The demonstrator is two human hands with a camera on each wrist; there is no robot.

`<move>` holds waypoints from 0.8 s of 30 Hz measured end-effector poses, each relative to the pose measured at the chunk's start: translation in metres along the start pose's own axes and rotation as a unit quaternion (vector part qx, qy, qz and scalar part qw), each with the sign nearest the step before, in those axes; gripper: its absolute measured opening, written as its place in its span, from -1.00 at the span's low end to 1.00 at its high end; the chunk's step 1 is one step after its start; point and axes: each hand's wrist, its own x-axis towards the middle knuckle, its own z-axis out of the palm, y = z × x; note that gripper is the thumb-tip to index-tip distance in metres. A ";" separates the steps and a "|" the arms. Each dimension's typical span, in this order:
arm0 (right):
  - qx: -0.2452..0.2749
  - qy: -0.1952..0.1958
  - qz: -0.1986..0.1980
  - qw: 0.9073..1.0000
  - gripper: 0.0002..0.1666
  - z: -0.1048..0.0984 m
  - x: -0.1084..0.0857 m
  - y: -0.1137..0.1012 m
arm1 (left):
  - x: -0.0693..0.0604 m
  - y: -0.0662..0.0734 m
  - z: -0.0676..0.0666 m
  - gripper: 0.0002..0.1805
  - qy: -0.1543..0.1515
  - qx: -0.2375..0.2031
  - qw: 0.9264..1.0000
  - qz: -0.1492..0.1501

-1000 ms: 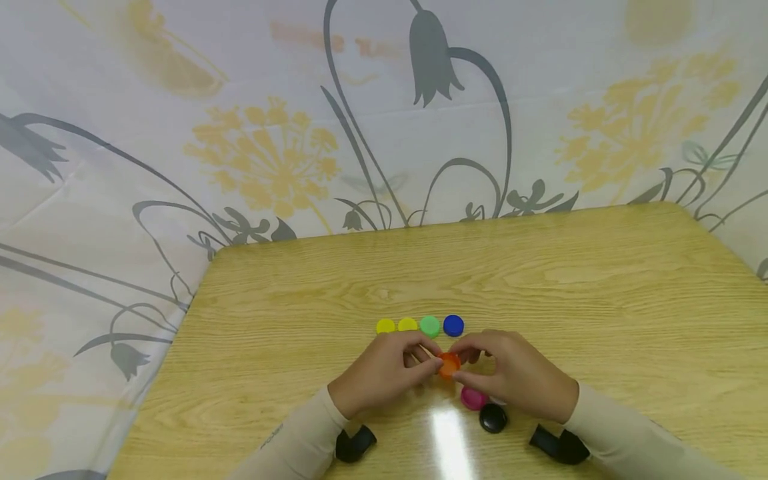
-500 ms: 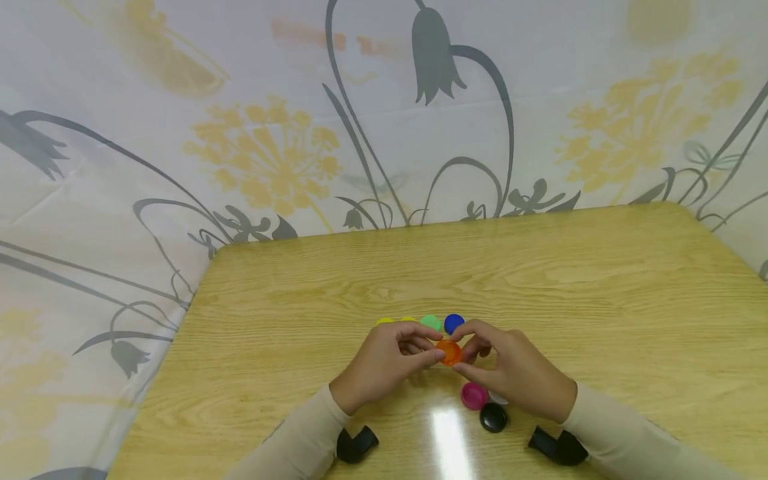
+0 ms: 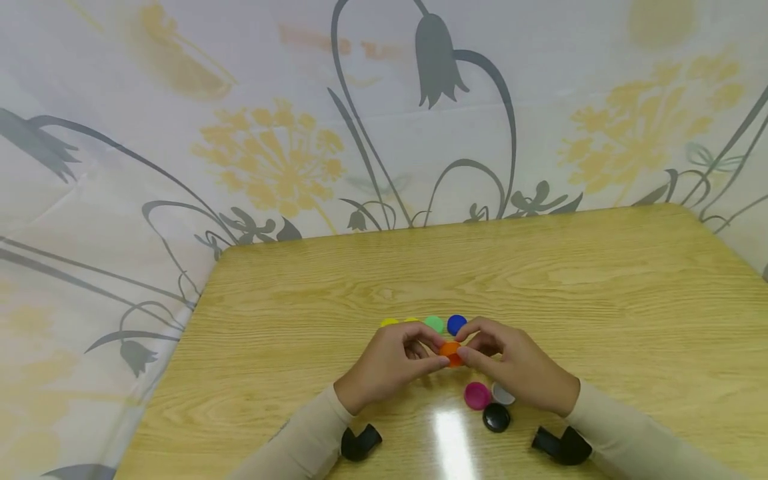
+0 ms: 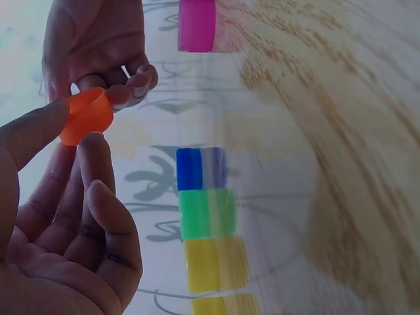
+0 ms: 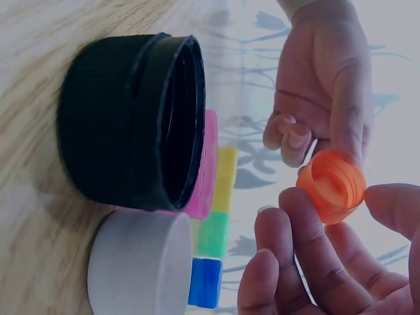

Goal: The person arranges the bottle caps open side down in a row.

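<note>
An orange bottle cap is held above the table between both hands. My left hand pinches its left side with thumb and fingers. From the other side, my right hand has its thumb and fingertips on the same cap. Inside the orange cap, screw threads show in the right wrist view. Behind the hands stands a row with a blue cap, a green cap and yellow caps, the yellow ones partly hidden by my left hand.
Below my right hand lie a pink cap, a white cap and a black cap, close together. The wooden table meets a flower-patterned cloth at its back edge. Black curved pieces show beside both sleeves.
Both hands have moved slightly away from me with the orange cap, which has tilted. My right thumb now reaches further onto it. More of the white cap shows.
</note>
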 end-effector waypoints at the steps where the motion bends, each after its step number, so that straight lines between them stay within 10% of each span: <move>1: 0.006 -0.002 0.005 1.000 -0.79 -0.001 0.000 0.000 | 0.000 0.000 0.000 -0.80 0.001 0.006 1.000 0.004; 24: -0.016 0.027 -0.023 0.999 -0.86 0.000 0.003 0.006 | 0.000 -0.002 0.004 -0.80 -0.013 0.020 0.999 0.024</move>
